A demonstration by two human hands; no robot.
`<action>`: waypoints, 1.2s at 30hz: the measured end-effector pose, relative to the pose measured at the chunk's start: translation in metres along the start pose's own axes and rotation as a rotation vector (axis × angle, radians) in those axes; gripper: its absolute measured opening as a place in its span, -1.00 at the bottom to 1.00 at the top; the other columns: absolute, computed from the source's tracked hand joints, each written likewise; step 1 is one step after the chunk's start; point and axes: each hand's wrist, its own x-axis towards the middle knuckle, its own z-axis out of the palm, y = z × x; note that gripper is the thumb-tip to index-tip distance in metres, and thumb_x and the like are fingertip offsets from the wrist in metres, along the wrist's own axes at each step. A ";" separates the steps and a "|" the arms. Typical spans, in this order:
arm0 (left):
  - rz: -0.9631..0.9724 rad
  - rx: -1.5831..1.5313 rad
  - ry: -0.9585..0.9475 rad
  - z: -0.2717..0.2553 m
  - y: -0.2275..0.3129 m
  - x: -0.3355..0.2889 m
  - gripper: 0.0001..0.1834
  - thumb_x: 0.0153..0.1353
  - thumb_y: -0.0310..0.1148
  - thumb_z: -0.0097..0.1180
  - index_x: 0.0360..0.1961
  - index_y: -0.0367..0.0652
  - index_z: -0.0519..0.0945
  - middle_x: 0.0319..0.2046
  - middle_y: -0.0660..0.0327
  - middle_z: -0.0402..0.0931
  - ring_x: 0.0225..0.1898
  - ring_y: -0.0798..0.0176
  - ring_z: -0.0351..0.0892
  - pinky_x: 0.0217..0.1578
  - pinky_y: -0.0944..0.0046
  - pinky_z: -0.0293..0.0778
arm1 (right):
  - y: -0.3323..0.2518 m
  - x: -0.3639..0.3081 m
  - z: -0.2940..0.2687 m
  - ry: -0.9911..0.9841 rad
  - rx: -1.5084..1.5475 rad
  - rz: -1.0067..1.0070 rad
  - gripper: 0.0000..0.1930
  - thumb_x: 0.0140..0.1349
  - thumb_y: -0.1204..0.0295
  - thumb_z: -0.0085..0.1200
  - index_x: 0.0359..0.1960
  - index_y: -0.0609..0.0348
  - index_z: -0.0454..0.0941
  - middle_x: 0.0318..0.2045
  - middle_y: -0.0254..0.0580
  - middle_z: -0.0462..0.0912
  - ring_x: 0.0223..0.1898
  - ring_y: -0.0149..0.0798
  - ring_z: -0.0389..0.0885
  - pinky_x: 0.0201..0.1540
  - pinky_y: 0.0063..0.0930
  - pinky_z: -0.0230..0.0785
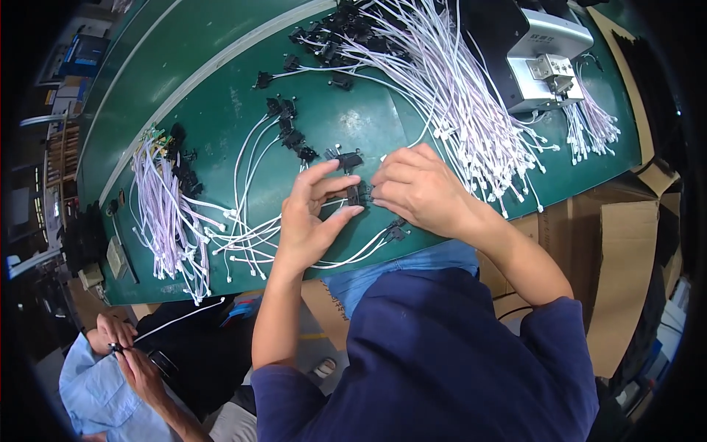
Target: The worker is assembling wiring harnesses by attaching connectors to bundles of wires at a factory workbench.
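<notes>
My left hand (pixel 305 221) grips a small black plastic housing (pixel 356 196) between thumb and fingers over the green bench. From the right, my right hand (pixel 420 188) comes up to its side with fingertips pinched together; what they hold is hidden behind them. Just beyond my left fingertips lies another black housing (pixel 350 160). A third black housing (pixel 398 231) with white wires rests below my right hand. Several wired black housings (pixel 292 136) form a row left of my hands, their white leads curving toward me.
A large heap of white cables (pixel 471 125) spreads at the far right, beside a grey and black machine (pixel 549 62). Another cable bundle (pixel 166 214) lies on the bench's left. Cardboard (pixel 626 283) stands at right. A co-worker's hands (pixel 136 361) hold a wired black part at lower left.
</notes>
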 end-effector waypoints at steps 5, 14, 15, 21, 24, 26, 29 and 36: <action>0.073 0.168 0.009 0.002 -0.003 0.002 -0.23 -0.05 -0.71 0.27 0.19 -0.26 0.17 -0.10 -0.01 0.60 -0.08 0.18 0.59 0.04 0.24 0.44 | 0.001 -0.004 -0.004 0.008 0.012 -0.033 -0.82 0.04 0.42 0.22 -0.28 0.05 0.64 -0.18 -0.37 0.60 -0.05 -0.28 0.52 -0.02 -0.35 0.27; 0.113 0.309 -0.024 0.009 -0.002 0.006 -0.08 -0.08 -0.72 0.29 0.26 -0.21 0.03 -0.13 0.01 0.59 -0.05 0.15 0.50 0.07 0.20 0.37 | 0.005 -0.012 -0.002 0.070 -0.010 -0.067 -0.77 0.08 0.42 0.16 -0.19 0.12 0.63 -0.12 -0.25 0.60 0.01 -0.20 0.52 -0.03 -0.32 0.30; 0.106 0.313 -0.026 0.008 -0.002 0.005 -0.08 -0.08 -0.72 0.29 0.26 -0.21 0.03 -0.13 0.01 0.59 -0.05 0.15 0.50 0.07 0.20 0.37 | 0.005 -0.012 -0.002 0.081 0.007 -0.069 -0.76 0.08 0.43 0.15 -0.19 0.13 0.63 -0.13 -0.24 0.60 0.01 -0.19 0.52 -0.04 -0.32 0.30; 0.130 0.442 -0.035 0.008 0.001 0.005 -0.09 -0.08 -0.69 0.31 0.26 -0.24 0.05 -0.17 0.04 0.62 -0.09 0.14 0.56 0.02 0.23 0.42 | 0.004 -0.014 -0.001 0.096 0.039 -0.073 -0.77 0.08 0.43 0.13 -0.20 0.16 0.63 -0.14 -0.22 0.59 0.00 -0.17 0.53 -0.04 -0.31 0.30; 0.126 0.439 -0.037 0.008 -0.002 0.005 -0.08 -0.08 -0.68 0.31 0.27 -0.25 0.05 -0.18 0.06 0.63 -0.10 0.14 0.57 0.01 0.24 0.42 | 0.005 -0.016 0.000 0.093 0.039 -0.069 -0.76 0.08 0.43 0.12 -0.19 0.16 0.63 -0.14 -0.21 0.59 0.00 -0.17 0.53 -0.04 -0.31 0.30; 0.142 0.398 -0.035 0.008 -0.003 0.006 -0.08 -0.09 -0.68 0.31 0.27 -0.25 0.05 -0.19 0.06 0.64 -0.11 0.16 0.58 0.02 0.25 0.41 | 0.005 -0.017 0.000 0.089 0.035 -0.066 -0.76 0.08 0.43 0.12 -0.19 0.16 0.63 -0.14 -0.21 0.60 0.00 -0.17 0.53 -0.04 -0.30 0.30; 0.154 0.403 -0.056 0.008 0.000 0.009 -0.08 -0.09 -0.68 0.32 0.28 -0.26 0.05 -0.19 0.06 0.64 -0.11 0.13 0.59 0.01 0.24 0.43 | 0.006 -0.016 -0.002 0.082 0.037 -0.067 -0.76 0.07 0.43 0.13 -0.19 0.15 0.63 -0.13 -0.21 0.60 0.00 -0.16 0.53 -0.02 -0.29 0.30; 0.168 0.600 -0.093 0.003 0.018 0.016 -0.05 -0.10 -0.63 0.33 0.31 -0.27 0.06 -0.22 0.05 0.63 -0.14 0.02 0.63 0.01 0.14 0.45 | 0.006 -0.007 -0.005 0.019 -0.005 -0.058 -0.72 0.05 0.42 0.18 -0.15 0.12 0.63 -0.12 -0.20 0.60 0.01 -0.14 0.52 0.02 -0.26 0.31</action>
